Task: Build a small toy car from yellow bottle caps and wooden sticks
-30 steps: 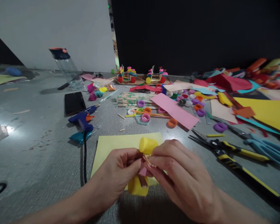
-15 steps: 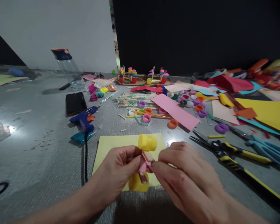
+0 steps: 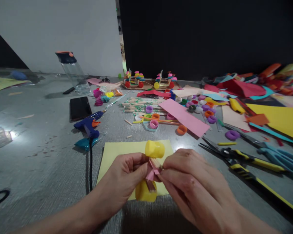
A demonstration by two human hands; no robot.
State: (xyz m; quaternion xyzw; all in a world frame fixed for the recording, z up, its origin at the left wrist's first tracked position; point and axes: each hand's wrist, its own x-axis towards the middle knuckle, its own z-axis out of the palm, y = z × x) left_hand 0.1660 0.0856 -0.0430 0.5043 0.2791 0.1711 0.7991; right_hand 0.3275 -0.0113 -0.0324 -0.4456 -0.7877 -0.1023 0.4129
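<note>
Between my hands is a small craft piece of wooden sticks (image 3: 156,163) with a yellow bottle cap (image 3: 155,149) at its far end and another yellow cap (image 3: 146,191) at the near end. A pink paper strip (image 3: 151,173) crosses the middle of the sticks. My left hand (image 3: 127,174) pinches the piece from the left, thumb against the strip. At the right side, the fingertips of my right hand (image 3: 192,182) are closed at the strip's edge; they partly hide it. A pale yellow paper sheet (image 3: 114,151) lies beneath.
To the left are a blue glue gun (image 3: 88,125) with its cord, a phone (image 3: 80,109) and a clear bottle (image 3: 75,76). On the right lie pliers (image 3: 230,156) and blue scissors (image 3: 280,152). Farther back are coloured caps, a pink paper (image 3: 184,117) and small cap-wheeled models (image 3: 135,81).
My right fingers have shifted slightly at the pink strip, and more of the strip shows folded across the sticks. My left hand keeps its hold.
</note>
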